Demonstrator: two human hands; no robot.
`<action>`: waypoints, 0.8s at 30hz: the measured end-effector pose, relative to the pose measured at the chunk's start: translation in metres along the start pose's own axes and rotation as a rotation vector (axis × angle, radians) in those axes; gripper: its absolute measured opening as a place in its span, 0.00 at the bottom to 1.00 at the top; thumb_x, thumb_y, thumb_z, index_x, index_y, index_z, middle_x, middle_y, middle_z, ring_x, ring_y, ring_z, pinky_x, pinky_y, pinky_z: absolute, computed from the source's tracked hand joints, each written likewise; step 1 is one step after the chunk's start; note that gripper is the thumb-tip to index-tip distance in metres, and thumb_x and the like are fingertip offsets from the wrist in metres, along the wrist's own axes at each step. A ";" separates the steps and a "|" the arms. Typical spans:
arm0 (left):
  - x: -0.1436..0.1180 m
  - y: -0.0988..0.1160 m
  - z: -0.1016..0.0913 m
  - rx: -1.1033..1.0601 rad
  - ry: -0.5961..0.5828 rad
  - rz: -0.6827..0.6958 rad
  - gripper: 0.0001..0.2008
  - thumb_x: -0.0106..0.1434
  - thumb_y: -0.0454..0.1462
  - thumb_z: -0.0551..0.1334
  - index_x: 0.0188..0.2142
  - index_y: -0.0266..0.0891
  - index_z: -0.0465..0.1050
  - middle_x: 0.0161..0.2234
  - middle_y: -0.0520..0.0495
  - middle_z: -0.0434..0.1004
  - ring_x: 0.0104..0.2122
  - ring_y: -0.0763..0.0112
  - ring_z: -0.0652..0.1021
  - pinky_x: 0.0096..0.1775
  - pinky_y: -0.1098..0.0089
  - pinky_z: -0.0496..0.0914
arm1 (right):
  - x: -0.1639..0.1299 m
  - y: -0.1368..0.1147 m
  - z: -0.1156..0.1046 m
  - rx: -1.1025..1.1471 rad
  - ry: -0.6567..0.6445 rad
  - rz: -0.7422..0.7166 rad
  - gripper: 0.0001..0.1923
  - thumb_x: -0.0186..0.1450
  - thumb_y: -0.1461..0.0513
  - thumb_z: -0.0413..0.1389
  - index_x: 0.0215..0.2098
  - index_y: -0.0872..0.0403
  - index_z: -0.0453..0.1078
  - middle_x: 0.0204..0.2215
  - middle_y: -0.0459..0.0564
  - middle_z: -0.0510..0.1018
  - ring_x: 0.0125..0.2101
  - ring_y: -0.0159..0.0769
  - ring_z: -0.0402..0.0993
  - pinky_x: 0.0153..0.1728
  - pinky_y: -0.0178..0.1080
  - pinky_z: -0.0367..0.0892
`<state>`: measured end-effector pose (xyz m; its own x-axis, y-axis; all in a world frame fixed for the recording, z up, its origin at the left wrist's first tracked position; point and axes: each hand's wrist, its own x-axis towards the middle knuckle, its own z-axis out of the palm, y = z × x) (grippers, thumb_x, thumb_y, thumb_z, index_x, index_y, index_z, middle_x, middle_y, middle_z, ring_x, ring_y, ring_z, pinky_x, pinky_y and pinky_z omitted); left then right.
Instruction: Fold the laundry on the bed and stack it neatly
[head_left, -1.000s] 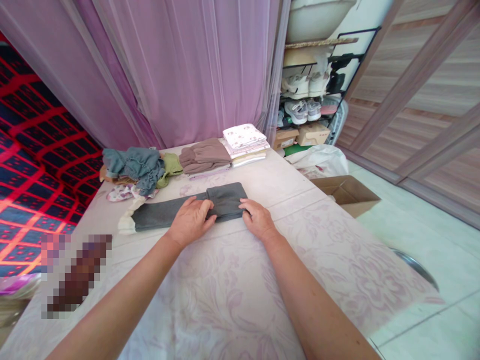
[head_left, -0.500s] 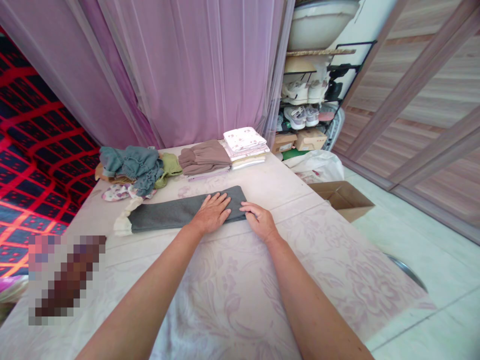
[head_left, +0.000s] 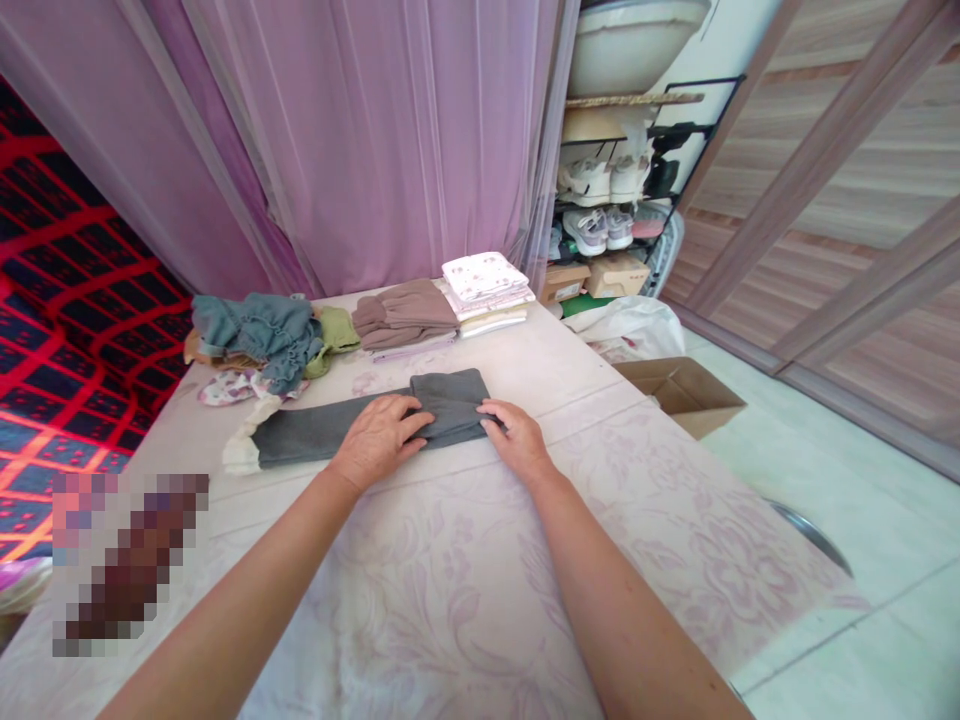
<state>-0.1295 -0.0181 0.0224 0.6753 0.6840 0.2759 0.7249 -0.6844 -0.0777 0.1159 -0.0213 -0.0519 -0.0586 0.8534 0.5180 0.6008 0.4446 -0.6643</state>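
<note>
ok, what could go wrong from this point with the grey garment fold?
1. The left hand and right hand only press the folded end of the grey garment; the fold could spring open if either lifts.
2. The long unfolded part ends in a cream cuff close to the loose clothes pile, so it may snag or drag those pieces.
3. The cardboard box sits just off the table's right edge; a pushed garment could drop there.

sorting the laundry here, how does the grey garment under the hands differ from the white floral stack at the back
The grey garment is plain dark cloth, lying long and partly folded; the white floral stack is pale, printed, and folded square in layers. The left hand and right hand press on the grey garment; nothing touches the stack. Both rest on the table.
</note>
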 end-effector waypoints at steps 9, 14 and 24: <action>0.004 0.013 -0.001 0.055 0.034 -0.015 0.13 0.65 0.37 0.56 0.47 0.46 0.75 0.43 0.44 0.75 0.42 0.61 0.75 0.45 0.58 0.69 | -0.001 -0.002 -0.005 0.029 0.036 0.002 0.12 0.62 0.63 0.51 0.39 0.50 0.75 0.45 0.51 0.79 0.46 0.36 0.75 0.51 0.43 0.68; -0.007 0.017 0.010 -0.031 -0.011 -0.100 0.14 0.64 0.39 0.57 0.47 0.45 0.75 0.44 0.44 0.75 0.42 0.61 0.75 0.46 0.58 0.69 | -0.001 -0.005 -0.004 -0.034 0.022 -0.014 0.12 0.57 0.66 0.53 0.34 0.49 0.76 0.43 0.49 0.80 0.45 0.38 0.75 0.51 0.44 0.68; 0.045 0.038 0.009 -0.130 -0.021 -0.296 0.21 0.68 0.42 0.50 0.56 0.36 0.68 0.60 0.41 0.65 0.61 0.56 0.63 0.60 0.53 0.56 | 0.026 -0.027 -0.013 -0.096 0.086 0.033 0.18 0.66 0.61 0.45 0.47 0.51 0.72 0.48 0.51 0.77 0.49 0.38 0.72 0.53 0.42 0.65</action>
<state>-0.0705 -0.0105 0.0232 0.4415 0.8621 0.2487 0.8678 -0.4808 0.1260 0.1081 -0.0151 -0.0134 0.0292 0.8388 0.5437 0.6752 0.3845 -0.6295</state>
